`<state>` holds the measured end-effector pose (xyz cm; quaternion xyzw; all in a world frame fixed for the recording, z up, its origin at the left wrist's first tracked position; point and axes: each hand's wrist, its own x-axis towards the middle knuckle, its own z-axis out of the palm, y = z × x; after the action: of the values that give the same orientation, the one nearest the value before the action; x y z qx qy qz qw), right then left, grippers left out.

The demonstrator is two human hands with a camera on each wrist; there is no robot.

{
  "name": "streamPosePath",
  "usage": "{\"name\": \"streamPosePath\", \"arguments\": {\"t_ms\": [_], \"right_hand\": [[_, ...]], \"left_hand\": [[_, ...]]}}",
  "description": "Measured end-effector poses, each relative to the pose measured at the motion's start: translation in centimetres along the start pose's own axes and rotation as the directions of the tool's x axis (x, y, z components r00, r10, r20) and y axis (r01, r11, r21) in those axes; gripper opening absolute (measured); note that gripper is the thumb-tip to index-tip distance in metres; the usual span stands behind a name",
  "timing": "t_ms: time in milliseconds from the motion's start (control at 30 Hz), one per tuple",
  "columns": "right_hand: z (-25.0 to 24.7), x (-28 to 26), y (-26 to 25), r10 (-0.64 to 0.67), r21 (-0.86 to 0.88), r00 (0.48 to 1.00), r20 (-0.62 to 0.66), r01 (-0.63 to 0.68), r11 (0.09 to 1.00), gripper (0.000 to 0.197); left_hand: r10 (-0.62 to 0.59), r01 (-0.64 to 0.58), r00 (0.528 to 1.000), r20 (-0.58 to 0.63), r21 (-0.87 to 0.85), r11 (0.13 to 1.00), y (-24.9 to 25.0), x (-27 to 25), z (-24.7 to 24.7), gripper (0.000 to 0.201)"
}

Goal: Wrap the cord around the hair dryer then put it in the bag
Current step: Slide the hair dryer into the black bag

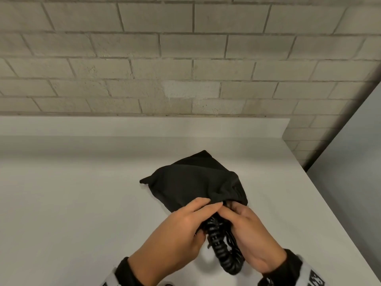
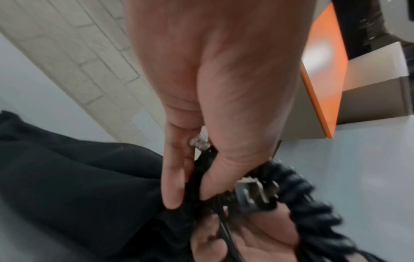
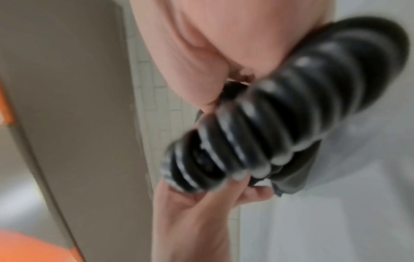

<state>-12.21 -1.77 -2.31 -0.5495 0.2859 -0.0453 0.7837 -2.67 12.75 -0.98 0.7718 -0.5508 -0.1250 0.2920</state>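
Note:
A black cloth bag [image 1: 191, 182] lies on the white table [image 1: 82, 203], its mouth turned toward me. The hair dryer's handle, wound with black coiled cord [image 1: 220, 248], sticks out of the mouth between my hands; the dryer's head is hidden inside. My left hand [image 1: 206, 207] pinches the bag's rim [image 2: 186, 191] between thumb and fingers. My right hand [image 1: 233, 209] curls on the rim at the other side, with the coils [image 3: 268, 115] lying against its palm. The plug [image 2: 255, 195] lies tucked against the coils. Thin drawstrings [image 1: 232, 238] hang beside the handle.
A brick wall [image 1: 185, 58] stands behind the table. The table's right edge [image 1: 321, 213] runs diagonally close to my right hand. An orange panel [image 2: 325, 70] and pale cabinets show off to the side in the wrist view.

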Motion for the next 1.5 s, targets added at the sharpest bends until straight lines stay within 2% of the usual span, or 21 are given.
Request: {"name": "streamPosePath", "arguments": {"t_ms": [133,233,300,333,400,533,633,733,833,900,967,1033,1100,1133,1167,1200,1267,1367,1400,1467,1500], "right_hand": [[-0.5,0.4,0.2,-0.052,0.211,0.984,0.171,0.014,0.977,0.037],[-1.4,0.1,1.2,-0.13,0.408,0.92,0.369,-0.034,0.912,0.064],[-1.4,-0.3,2.0,-0.133,0.45,0.914,0.383,-0.059,0.891,0.077],[-1.1,-0.5,2.3,-0.125,0.44,0.933,0.336,-0.038,0.897,0.078],[-0.4,-0.7,2.4,-0.116,0.389,0.971,0.208,0.027,0.921,0.064],[-0.1,-0.5,2.0,-0.13,0.299,0.991,-0.021,0.131,0.945,0.042],[0.0,-0.4,1.6,-0.157,0.226,0.978,-0.137,0.185,0.956,0.028],[0.4,-0.2,1.3,-0.202,0.153,0.94,-0.274,0.25,0.956,0.022],[1.4,0.5,1.4,-0.243,0.109,0.894,-0.377,0.303,0.947,0.015],[2.5,1.1,2.0,-0.277,0.124,0.878,-0.389,0.348,0.929,0.014],[3.4,1.3,2.5,-0.287,0.151,0.902,-0.321,0.348,0.925,0.019],[3.5,1.3,2.5,-0.26,0.334,0.954,-0.151,0.297,0.895,0.026],[2.9,1.3,2.4,-0.288,0.444,0.957,0.042,0.24,0.863,0.034],[2.5,1.5,2.6,-0.313,0.357,0.944,0.108,0.257,0.898,0.039],[2.1,1.6,3.1,-0.328,0.173,0.932,0.155,0.301,0.938,0.04],[1.8,1.7,3.5,-0.35,-0.059,0.92,0.177,0.364,0.929,0.036],[1.7,1.6,4.2,-0.433,-0.398,0.875,0.218,0.485,0.779,0.028],[1.9,1.5,4.4,-0.514,-0.647,0.825,0.238,0.529,0.55,0.015],[1.8,1.7,4.5,-0.491,-0.731,0.835,0.249,0.495,0.47,0.016],[1.5,2.1,4.6,-0.45,-0.855,0.858,0.25,0.413,0.313,0.037],[1.6,2.2,4.5,-0.442,-0.875,0.866,0.235,0.386,0.29,0.042]], "left_hand": [[-0.042,0.031,0.993,-0.11,-0.096,0.995,-1.0,-0.5,-0.6,0.062],[-0.076,0.059,0.982,-0.171,-0.102,0.993,-1.6,-0.7,-1.2,0.06],[-0.085,0.067,0.98,-0.18,-0.103,0.992,-1.6,-0.7,-1.3,0.059],[-0.085,0.067,0.98,-0.179,-0.105,0.992,-1.5,-0.7,-1.2,0.059],[-0.077,0.061,0.982,-0.173,-0.097,0.993,-1.2,-0.8,-1.0,0.059],[-0.083,0.079,0.981,-0.174,-0.032,0.996,-0.5,-1.3,-0.8,0.058],[-0.09,0.095,0.983,-0.16,0.019,0.995,0.1,-1.6,-0.7,0.058],[-0.078,0.087,0.988,-0.136,0.06,0.994,0.8,-1.7,-0.7,0.062],[-0.002,0.014,0.994,-0.111,0.111,0.994,1.6,-1.6,0.3,0.071],[0.047,-0.034,0.995,-0.093,0.135,0.99,2.1,-1.4,1.3,0.074],[0.056,-0.042,0.995,-0.086,0.152,0.987,2.2,-1.4,1.6,0.075],[-0.007,0.013,0.994,-0.108,0.053,0.999,1.9,-1.6,0.8,0.071],[-0.059,0.053,0.986,-0.155,-0.043,0.998,1.2,-1.8,-0.4,0.068],[-0.072,0.06,0.981,-0.178,-0.073,0.996,1.0,-2.0,-0.9,0.067],[-0.079,0.062,0.977,-0.197,-0.092,0.994,0.8,-2.1,-1.2,0.066],[-0.075,0.055,0.975,-0.21,-0.1,0.993,0.6,-2.2,-1.5,0.064],[-0.065,0.045,0.977,-0.203,-0.102,0.994,0.4,-2.3,-1.6,0.063],[-0.045,0.025,0.988,-0.15,-0.137,0.99,0.1,-2.5,-1.4,0.065],[-0.039,0.019,0.991,-0.128,-0.157,0.987,0.0,-2.5,-1.2,0.066],[-0.033,0.013,0.995,-0.095,-0.202,0.979,0.0,-2.8,-1.0,0.067],[-0.038,0.017,0.995,-0.088,-0.231,0.973,-0.1,-3.1,-1.0,0.069]]}}
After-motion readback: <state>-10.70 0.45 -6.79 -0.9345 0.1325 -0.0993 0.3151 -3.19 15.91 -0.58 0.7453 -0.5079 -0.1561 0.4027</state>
